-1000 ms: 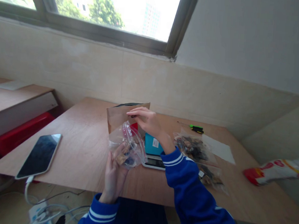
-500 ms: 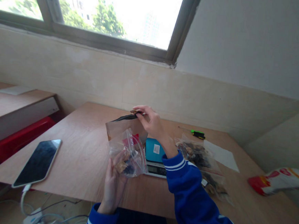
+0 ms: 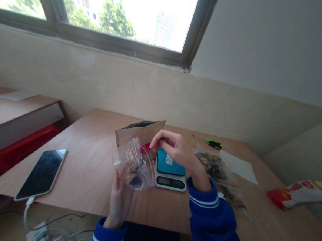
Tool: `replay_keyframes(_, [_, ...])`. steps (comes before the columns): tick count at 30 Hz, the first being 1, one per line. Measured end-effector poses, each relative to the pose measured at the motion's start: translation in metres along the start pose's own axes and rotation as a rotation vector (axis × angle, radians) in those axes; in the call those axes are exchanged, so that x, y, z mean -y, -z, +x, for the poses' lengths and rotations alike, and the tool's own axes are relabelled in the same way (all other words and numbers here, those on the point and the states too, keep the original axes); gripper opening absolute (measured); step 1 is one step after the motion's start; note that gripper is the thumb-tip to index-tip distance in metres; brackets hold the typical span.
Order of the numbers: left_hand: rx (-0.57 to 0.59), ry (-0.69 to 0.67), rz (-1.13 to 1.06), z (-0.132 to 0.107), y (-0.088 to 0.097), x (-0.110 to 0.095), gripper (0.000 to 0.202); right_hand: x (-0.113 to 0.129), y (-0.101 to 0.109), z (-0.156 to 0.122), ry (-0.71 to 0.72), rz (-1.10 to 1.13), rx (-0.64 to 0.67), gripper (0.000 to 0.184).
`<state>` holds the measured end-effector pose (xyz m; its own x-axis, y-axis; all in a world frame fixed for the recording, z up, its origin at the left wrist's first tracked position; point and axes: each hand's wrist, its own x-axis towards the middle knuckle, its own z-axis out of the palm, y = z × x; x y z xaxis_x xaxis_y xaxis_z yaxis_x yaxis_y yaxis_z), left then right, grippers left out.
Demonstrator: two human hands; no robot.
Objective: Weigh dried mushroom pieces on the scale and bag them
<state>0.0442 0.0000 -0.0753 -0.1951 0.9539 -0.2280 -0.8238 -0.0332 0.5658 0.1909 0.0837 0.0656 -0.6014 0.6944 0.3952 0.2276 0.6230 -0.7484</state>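
Below the window (image 3: pixel 124 15), with a pale wall (image 3: pixel 105 82) behind it, a wooden table (image 3: pixel 87 170) is shown in the head view. Over its near side a clear bag (image 3: pixel 133 172) of brown and dark pieces is held in the left hand (image 3: pixel 120 201), cupped from below, with the zip strip slanted along the bag's upper right side. Just to the right, the right hand (image 3: pixel 170 145) is raised over the left part of the scale (image 3: pixel 171 169), wrist bent and fingers curled downward; whether anything is pinched cannot be told, as the fingertips are small and blurred. Beyond the bag a brown pouch (image 3: pixel 140 133) is stood with its mouth parted at the top, the long slit being run from left to right and raised slightly at the right end. From the right hand the pouch is placed beyond and to the left; from the left hand it is set past the bag, so the mouth is more closely approached by the right. More filled bags (image 3: pixel 213 164) are laid right of the scale, partly hidden by the sleeve (image 3: pixel 216 217).
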Motion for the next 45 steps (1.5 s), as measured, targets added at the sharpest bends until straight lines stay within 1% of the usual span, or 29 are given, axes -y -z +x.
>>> replay_keyframes(1, [0.009, -0.02, 0.015, 0.0, 0.0, 0.0, 0.048, 0.002, -0.001, -0.007, -0.063, 0.026, 0.077, 0.026])
replay_keyframes(3, [0.04, -0.055, 0.051, 0.001, 0.001, 0.002, 0.049, 0.001, -0.009, -0.02, -0.156, -0.003, 0.215, 0.022])
replay_keyframes(5, [0.096, -0.087, 0.099, 0.001, 0.001, 0.005, 0.05, -0.003, -0.023, -0.028, -0.175, -0.078, 0.296, 0.016])
replay_keyframes(6, [0.129, -0.11, 0.133, 0.001, 0.001, 0.006, 0.051, -0.007, -0.031, -0.031, -0.156, -0.123, 0.307, 0.019])
replay_keyframes(9, [0.198, -0.18, 0.247, 0.002, -0.001, 0.009, 0.051, -0.02, -0.054, -0.037, -0.073, -0.259, 0.274, 0.038])
replay_keyframes(12, [0.175, -0.19, 0.301, 0.004, -0.001, 0.011, 0.051, -0.032, -0.067, -0.042, -0.061, -0.366, 0.197, 0.058])
replay_keyframes(13, [0.167, -0.185, 0.305, 0.005, -0.001, 0.011, 0.052, -0.035, -0.07, -0.043, -0.064, -0.396, 0.169, 0.062])
replay_keyframes(15, [0.168, -0.174, 0.309, 0.006, 0.0, 0.012, 0.053, -0.037, -0.072, -0.045, -0.064, -0.441, 0.132, 0.06])
replay_keyframes(17, [0.155, -0.175, 0.314, 0.006, 0.001, 0.013, 0.053, -0.038, -0.071, -0.045, -0.051, -0.429, 0.143, 0.051])
replay_keyframes(19, [0.133, -0.17, 0.309, 0.005, 0.001, 0.013, 0.053, -0.037, -0.066, -0.044, -0.051, -0.347, 0.189, 0.039])
replay_keyframes(21, [0.12, -0.143, 0.285, 0.004, 0.0, 0.012, 0.053, -0.034, -0.057, -0.043, -0.098, -0.236, 0.242, 0.026])
replay_keyframes(23, [0.123, -0.115, 0.252, 0.002, -0.002, 0.01, 0.054, -0.029, -0.043, -0.039, -0.149, -0.142, 0.238, 0.017])
replay_keyframes(25, [0.12, -0.119, 0.231, 0.001, -0.004, 0.007, 0.053, -0.023, -0.025, -0.033, -0.153, -0.066, 0.168, 0.019])
replay_keyframes(28, [0.107, -0.134, 0.224, 0.0, -0.006, 0.004, 0.051, -0.014, 0.002, -0.016, -0.082, 0.038, -0.032, 0.031])
replay_keyframes(29, [0.095, -0.132, 0.223, 0.0, -0.006, 0.004, 0.05, -0.012, 0.009, -0.009, -0.047, 0.041, -0.118, 0.033])
replay_keyframes(31, [0.078, -0.125, 0.218, -0.001, -0.005, 0.005, 0.047, -0.009, 0.019, 0.008, 0.045, -0.031, -0.261, 0.03])
replay_keyframes(33, [0.081, -0.123, 0.217, -0.001, -0.005, 0.006, 0.047, -0.008, 0.021, 0.025, 0.142, -0.175, -0.305, 0.023])
replay_keyframes(35, [0.101, -0.122, 0.223, -0.001, -0.005, 0.006, 0.048, -0.011, 0.019, 0.039, 0.215, -0.313, -0.259, 0.018])
replay_keyframes(37, [0.121, -0.127, 0.23, -0.001, -0.004, 0.005, 0.049, -0.016, 0.014, 0.047, 0.244, -0.43, -0.181, 0.02])
replay_keyframes(39, [0.137, -0.136, 0.236, 0.0, -0.003, 0.004, 0.048, -0.021, 0.009, 0.047, 0.222, -0.529, -0.106, 0.025])
replay_keyframes(41, [0.131, -0.149, 0.244, 0.001, 0.0, 0.004, 0.048, -0.026, 0.005, 0.043, 0.179, -0.578, -0.068, 0.033])
replay_keyframes(43, [0.108, -0.159, 0.253, 0.002, 0.002, 0.004, 0.048, -0.028, 0.003, 0.036, 0.15, -0.567, -0.088, 0.039])
replay_keyframes(45, [0.093, -0.155, 0.259, 0.003, 0.003, 0.005, 0.047, -0.028, 0.002, 0.031, 0.142, -0.529, -0.117, 0.039])
